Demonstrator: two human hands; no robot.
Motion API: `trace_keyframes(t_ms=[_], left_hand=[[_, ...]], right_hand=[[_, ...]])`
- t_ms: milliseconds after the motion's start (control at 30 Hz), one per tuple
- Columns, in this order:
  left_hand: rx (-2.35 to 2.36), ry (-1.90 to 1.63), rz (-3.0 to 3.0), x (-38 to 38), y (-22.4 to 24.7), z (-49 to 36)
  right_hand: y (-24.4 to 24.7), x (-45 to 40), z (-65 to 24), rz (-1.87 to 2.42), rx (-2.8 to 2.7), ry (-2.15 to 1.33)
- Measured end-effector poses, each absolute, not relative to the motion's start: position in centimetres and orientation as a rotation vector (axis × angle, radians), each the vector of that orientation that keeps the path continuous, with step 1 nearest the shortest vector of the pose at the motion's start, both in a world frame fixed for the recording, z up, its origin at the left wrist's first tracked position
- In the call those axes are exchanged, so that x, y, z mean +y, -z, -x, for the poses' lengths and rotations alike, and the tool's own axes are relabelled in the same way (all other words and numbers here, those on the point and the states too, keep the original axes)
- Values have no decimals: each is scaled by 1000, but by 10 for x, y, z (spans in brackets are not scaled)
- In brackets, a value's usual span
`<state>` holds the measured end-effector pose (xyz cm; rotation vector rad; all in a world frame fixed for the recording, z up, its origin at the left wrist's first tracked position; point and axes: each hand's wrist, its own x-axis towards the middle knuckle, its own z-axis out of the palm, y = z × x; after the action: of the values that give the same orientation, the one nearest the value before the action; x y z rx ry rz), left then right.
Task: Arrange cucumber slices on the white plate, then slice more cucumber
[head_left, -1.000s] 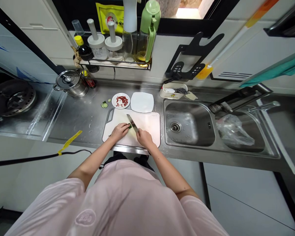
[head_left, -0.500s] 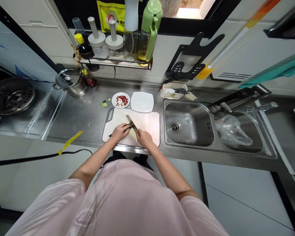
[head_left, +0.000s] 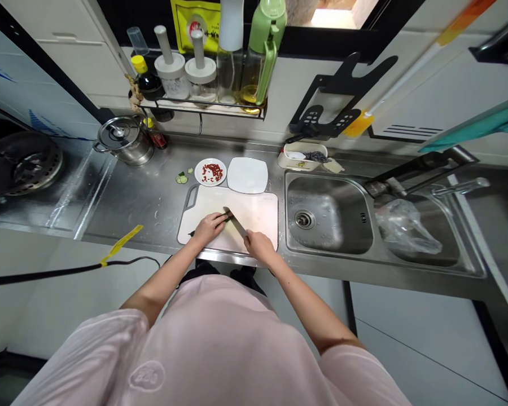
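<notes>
My right hand point(head_left: 259, 246) is closed around the handle of a kitchen knife point(head_left: 237, 224). Its blade slants up and left, the tip end close to the fingers of my left hand point(head_left: 209, 228). Those fingers are curled over a dark green cucumber point(head_left: 190, 233), pressing it on the white cutting board point(head_left: 258, 211); most of it is hidden under the hand. Behind the board stand a plate of chopped red pieces point(head_left: 210, 172) and a squarish white plate point(head_left: 248, 175). Several cucumber slices point(head_left: 181, 179) lie on the counter to the left.
A double sink point(head_left: 328, 214) is at the right, with a plastic bag point(head_left: 406, 225) in its far basin. To the left are a lidded steel pot point(head_left: 125, 141) and a stove burner point(head_left: 21, 163). Bottles and jars fill a wall rack point(head_left: 207, 107) above the counter.
My right hand has drawn the knife down and to the right, so its tip is nearer my left fingers. My left hand stays on the cucumber. The view has shifted slightly.
</notes>
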<state>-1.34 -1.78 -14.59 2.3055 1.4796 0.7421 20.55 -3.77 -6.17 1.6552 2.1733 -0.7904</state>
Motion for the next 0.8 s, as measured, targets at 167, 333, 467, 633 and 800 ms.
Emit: trace_keyframes(t_ms=[167, 333, 467, 633, 800], left_hand=[[1472, -755, -2302, -17, 148, 13], [1478, -753, -2297, -18, 146, 13], [1485, -757, -2304, -18, 145, 13], [1490, -744, -2301, -17, 146, 13], [1488, -736, -2304, -17, 146, 13]], right_hand=[[63, -35, -209, -1642, 2175, 795], [63, -32, -208, -1614, 2212, 795], [63, -29, -206, -1620, 2216, 788], [63, -24, -203, -1625, 2217, 796], [64, -20, -197, -1632, 2246, 795]])
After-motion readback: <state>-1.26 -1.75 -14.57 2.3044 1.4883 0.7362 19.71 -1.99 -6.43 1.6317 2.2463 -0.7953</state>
